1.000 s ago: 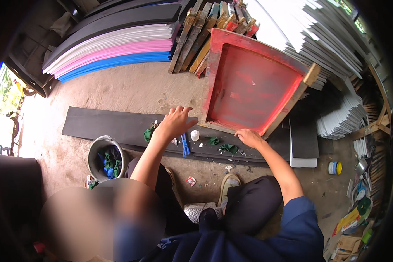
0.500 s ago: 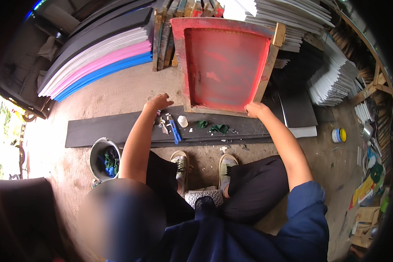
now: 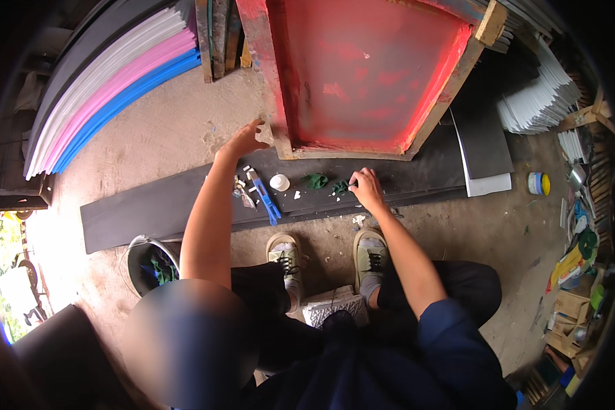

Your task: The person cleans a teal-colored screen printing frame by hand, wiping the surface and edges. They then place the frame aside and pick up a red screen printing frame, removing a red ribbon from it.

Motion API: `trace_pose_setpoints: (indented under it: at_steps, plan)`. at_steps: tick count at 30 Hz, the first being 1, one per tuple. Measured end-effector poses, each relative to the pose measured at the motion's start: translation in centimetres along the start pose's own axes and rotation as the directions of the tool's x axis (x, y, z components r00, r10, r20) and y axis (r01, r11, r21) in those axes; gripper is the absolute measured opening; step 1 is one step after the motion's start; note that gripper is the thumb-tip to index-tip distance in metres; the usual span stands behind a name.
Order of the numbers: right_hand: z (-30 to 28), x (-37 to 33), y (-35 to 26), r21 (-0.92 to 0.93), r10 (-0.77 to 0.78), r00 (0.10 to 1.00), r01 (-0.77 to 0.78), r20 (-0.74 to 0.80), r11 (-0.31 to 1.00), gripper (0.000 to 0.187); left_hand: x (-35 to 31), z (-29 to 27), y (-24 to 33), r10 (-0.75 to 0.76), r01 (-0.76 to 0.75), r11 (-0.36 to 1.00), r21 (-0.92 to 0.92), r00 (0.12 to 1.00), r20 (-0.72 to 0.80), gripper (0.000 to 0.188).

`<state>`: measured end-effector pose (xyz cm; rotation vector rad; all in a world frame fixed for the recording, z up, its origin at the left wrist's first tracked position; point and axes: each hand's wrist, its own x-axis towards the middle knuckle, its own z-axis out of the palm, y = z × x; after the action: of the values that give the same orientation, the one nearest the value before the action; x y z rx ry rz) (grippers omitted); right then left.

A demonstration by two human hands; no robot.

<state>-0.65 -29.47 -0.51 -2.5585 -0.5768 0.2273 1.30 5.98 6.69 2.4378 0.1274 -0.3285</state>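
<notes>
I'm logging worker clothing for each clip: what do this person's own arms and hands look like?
The left hand and right hand are bare, no gloves; no watch or band shows on either wrist. A dark blue sleeve ends near the right elbow, leaving the right forearm uncovered. The left forearm is bare too; its sleeve is blurred out.

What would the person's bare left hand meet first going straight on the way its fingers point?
The bare left hand would probably meet the rectangular, red-stained wooden frame, near its lower left corner; depth is unclear.
</notes>
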Motion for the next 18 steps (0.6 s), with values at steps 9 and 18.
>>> trace_pose_setpoints:
  at_steps: [9,18]
  plan:
    - [-6.3,3.7,0.6,0.277,0.321,0.621,-0.17,-0.715,0.946,0.015,0.4,1.8,0.0,-0.006,0.011,0.997,-0.078,0.998,0.067,0.071]
    - [-2.7,4.5,3.1,-0.197,0.037,0.804,-0.19,-0.593,0.962,0.015,0.6,2.9,1.0,0.081,-0.1,0.965,-0.243,0.993,-0.086,0.043]
